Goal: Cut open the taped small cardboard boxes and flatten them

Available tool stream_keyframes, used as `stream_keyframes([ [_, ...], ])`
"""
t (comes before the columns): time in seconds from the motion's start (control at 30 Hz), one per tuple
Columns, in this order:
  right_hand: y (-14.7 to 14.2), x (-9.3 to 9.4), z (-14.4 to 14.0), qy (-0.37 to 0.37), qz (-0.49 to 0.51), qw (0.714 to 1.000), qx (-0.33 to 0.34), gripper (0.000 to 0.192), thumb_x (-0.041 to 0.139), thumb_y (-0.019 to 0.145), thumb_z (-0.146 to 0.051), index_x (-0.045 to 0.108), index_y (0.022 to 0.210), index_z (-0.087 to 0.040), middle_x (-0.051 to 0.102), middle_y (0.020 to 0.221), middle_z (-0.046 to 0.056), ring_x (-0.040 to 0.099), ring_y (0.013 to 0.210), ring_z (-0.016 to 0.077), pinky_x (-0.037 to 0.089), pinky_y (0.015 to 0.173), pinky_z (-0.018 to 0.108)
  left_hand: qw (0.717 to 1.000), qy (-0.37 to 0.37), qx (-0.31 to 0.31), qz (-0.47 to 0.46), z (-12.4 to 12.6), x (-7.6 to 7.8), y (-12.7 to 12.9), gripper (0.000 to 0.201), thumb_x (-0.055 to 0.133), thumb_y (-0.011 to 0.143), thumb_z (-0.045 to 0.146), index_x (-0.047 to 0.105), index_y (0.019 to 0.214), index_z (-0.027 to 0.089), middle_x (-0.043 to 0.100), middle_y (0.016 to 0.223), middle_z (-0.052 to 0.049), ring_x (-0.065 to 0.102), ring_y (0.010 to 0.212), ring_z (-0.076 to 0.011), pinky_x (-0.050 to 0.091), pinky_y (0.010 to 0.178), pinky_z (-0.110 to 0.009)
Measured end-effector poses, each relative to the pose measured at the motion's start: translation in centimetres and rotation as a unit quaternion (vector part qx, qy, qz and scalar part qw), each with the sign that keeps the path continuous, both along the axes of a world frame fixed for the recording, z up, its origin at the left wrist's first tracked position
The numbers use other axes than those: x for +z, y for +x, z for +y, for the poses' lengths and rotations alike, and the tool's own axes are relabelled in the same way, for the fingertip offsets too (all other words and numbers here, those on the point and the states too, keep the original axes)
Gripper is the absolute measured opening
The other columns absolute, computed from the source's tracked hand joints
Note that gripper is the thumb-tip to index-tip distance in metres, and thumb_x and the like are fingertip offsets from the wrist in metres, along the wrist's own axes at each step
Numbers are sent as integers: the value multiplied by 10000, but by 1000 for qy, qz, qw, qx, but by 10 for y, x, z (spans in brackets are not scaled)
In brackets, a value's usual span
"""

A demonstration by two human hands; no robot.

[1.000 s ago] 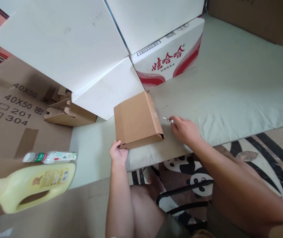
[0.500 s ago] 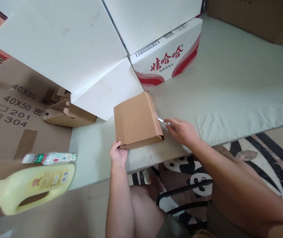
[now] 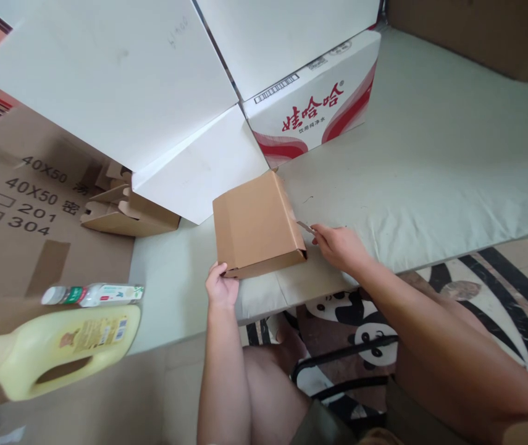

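Observation:
A closed brown cardboard box [image 3: 257, 222] lies flat near the front edge of the cloth-covered table. My left hand [image 3: 222, 287] grips its near left corner, thumb on top and the fingers partly hidden below. On the other side, my right hand [image 3: 335, 246] is closed around a small knife [image 3: 305, 227]. The slim metal blade points left, with its tip at the box's right side; whether it has gone into the cardboard cannot be made out. Most of the knife's handle is hidden in my fingers.
Large white cartons [image 3: 120, 80] and a red-and-white carton [image 3: 312, 114] stand behind the box. Folded cardboard [image 3: 147, 216], a clear bottle [image 3: 94, 295] and a yellow jug [image 3: 69, 349] are at left. Pale cloth [image 3: 453, 154] covers the table, with a brown carton [image 3: 481, 37] far right.
The knife blade has turned slightly in my right hand and looks darker now. The box and my left hand stay almost where they were.

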State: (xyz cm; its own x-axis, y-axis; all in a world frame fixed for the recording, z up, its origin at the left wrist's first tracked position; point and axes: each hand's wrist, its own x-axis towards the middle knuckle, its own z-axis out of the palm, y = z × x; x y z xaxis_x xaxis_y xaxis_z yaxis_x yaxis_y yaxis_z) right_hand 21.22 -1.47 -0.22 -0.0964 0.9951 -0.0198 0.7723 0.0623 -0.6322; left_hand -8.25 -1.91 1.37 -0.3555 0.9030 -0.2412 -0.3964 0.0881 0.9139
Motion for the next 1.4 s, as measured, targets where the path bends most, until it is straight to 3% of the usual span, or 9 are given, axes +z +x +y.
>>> stream_keyframes([
  [0.6,2,-2,-1,7,8,1000,15,318,375,1006,-294,686,978,-233,707,693,42,603,594,195,341,583,297,1000,-5,9,1,1,-4,1,216,780,549,272,619,675,198,727,735,25,689,758,-154,488,707,-257],
  [0.83,1,8,-2,-35,-30,999,16,343,361,1002,-304,695,1032,-228,740,779,65,617,639,216,300,586,311,999,-11,30,-4,1,-2,8,219,779,536,274,603,640,197,728,736,9,678,717,-157,482,670,-256],
  [0.97,5,16,-3,-53,-72,995,-48,323,428,953,-295,732,1042,-230,730,754,85,599,619,228,263,543,320,1000,-5,28,-7,1,-3,5,206,764,547,255,576,606,195,699,680,19,673,706,-158,471,661,-255],
  [1.13,12,11,-3,-4,-109,989,-95,340,426,967,-255,745,1084,-237,753,988,110,617,698,220,276,537,330,1000,2,15,-2,1,-7,1,212,764,554,261,574,618,192,691,678,24,670,715,-157,470,674,-257],
  [1.2,13,5,-2,28,-125,988,-86,346,415,980,-236,745,1084,-225,745,1022,130,633,777,244,350,575,343,1000,6,15,0,1,-7,2,217,767,552,267,575,621,191,697,690,19,672,729,-161,473,684,-259],
  [1.3,12,-4,1,80,-128,985,-87,340,432,963,-203,754,1070,-199,737,1121,156,643,980,331,476,763,446,1000,0,28,-5,1,-5,4,221,769,529,262,575,604,189,700,693,8,667,717,-167,472,671,-263],
  [1.4,9,-7,4,115,-31,991,-67,348,469,920,-198,726,1153,-165,714,1209,171,636,1097,367,503,928,547,999,-9,37,-13,1,-3,5,215,776,496,248,600,603,187,705,699,8,656,698,-156,475,662,-257],
])
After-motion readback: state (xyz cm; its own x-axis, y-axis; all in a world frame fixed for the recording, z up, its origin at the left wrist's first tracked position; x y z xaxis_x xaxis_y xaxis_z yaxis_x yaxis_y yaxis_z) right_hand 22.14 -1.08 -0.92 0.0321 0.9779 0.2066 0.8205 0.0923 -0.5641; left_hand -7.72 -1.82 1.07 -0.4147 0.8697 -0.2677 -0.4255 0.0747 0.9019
